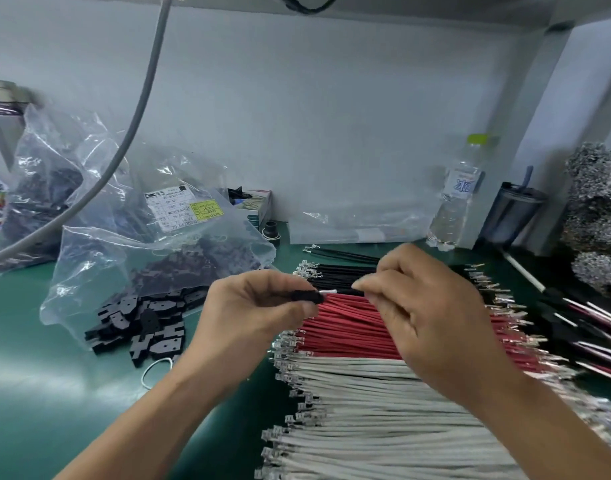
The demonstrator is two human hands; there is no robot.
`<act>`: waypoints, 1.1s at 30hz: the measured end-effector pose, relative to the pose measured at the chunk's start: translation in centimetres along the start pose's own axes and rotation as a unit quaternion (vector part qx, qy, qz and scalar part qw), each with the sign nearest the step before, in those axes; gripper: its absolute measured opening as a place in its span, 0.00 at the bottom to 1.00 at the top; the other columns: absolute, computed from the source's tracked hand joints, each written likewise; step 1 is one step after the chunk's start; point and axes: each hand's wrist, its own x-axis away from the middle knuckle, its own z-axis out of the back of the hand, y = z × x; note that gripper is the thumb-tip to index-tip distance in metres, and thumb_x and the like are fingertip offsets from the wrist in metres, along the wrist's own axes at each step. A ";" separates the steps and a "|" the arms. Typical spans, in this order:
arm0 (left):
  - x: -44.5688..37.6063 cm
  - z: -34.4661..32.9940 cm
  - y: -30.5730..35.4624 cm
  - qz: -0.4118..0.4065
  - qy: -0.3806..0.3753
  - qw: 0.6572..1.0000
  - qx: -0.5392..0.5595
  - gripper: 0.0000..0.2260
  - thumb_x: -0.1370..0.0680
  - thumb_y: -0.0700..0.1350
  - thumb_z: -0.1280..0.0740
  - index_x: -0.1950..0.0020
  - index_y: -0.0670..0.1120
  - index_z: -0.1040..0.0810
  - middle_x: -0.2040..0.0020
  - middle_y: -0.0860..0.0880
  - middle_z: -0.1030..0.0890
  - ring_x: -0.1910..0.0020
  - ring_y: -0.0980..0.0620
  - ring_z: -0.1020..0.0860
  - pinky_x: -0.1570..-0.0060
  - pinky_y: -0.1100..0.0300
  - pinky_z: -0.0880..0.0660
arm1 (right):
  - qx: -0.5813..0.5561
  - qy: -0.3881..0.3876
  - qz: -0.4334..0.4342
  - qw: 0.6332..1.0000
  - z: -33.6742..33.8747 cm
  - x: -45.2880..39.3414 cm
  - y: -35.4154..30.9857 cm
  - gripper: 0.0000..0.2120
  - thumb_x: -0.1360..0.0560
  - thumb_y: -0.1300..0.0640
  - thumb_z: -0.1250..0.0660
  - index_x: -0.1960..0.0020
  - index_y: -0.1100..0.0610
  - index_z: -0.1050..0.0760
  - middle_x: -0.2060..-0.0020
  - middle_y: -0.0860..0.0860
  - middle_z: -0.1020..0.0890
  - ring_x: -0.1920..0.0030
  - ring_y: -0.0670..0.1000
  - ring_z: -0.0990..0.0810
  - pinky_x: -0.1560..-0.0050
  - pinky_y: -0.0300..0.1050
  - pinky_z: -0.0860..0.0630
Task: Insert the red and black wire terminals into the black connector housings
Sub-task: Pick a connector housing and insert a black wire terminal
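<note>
I have my left hand (259, 306) pinching one black connector housing (307, 296) between thumb and fingertips, its open end turned toward three o'clock. My right hand (432, 306) pinches a wire near its tip, fingers curled round it, and the bright metal terminal (328, 292) shows in the gap between the two hands, touching or just entering the housing's mouth. I cannot tell the colour of this wire, since my fingers cover the insulation. I judge this to be the insertion step itself, at its start: the terminal is lined up but most of its metal is still outside. The next move calls for a straight push toward nine o'clock, terminal kept level with its cavity, the left hand bracing the housing until it seats.

Just under the hands, the stock lies in three bands on the green bench (54, 393): black wires (342, 273) at twelve o'clock, red wires (349, 327) directly below my hands, and white wires (366, 410) toward six o'clock. Each band holds far too many to count; I would say dozens apiece. One or two black wires lie apart from their band, further toward twelve.

At nine o'clock, a loose heap of spare housings (141, 323) spills from a clear plastic bag (158, 244), with a second bag of parts behind it at ten. Again, too many to count. At two o'clock stand one water bottle (456, 202) and one dark tumbler (511, 216).
</note>
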 end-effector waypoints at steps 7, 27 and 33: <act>0.4 -0.4 0.0 0.026 -0.023 0.998 0.050 0.13 0.39 0.40 0.21 0.55 0.42 0.12 0.56 0.39 0.13 0.58 0.44 0.14 0.53 0.53 0.15 | -0.057 0.016 -0.049 0.997 -1.2 1.6 0.3 0.09 0.21 0.55 0.33 0.49 0.56 0.15 0.58 0.46 0.24 0.61 0.41 0.28 0.59 0.30 0.34; 0.7 -0.9 0.1 0.005 -0.042 0.999 0.034 0.12 0.37 0.37 0.21 0.55 0.44 0.11 0.55 0.42 0.12 0.56 0.46 0.13 0.55 0.63 0.18 | -0.148 -0.036 -0.109 0.982 -0.6 2.2 0.5 0.06 0.23 0.54 0.31 0.49 0.50 0.15 0.58 0.40 0.22 0.57 0.46 0.21 0.60 0.45 0.23; 0.8 -1.1 0.0 0.003 -0.048 0.999 0.020 0.11 0.36 0.38 0.21 0.55 0.45 0.11 0.56 0.42 0.12 0.56 0.45 0.13 0.54 0.62 0.18 | -0.146 -0.058 -0.108 0.982 -0.5 2.1 0.4 0.06 0.23 0.58 0.28 0.50 0.50 0.15 0.59 0.40 0.23 0.57 0.46 0.21 0.60 0.48 0.22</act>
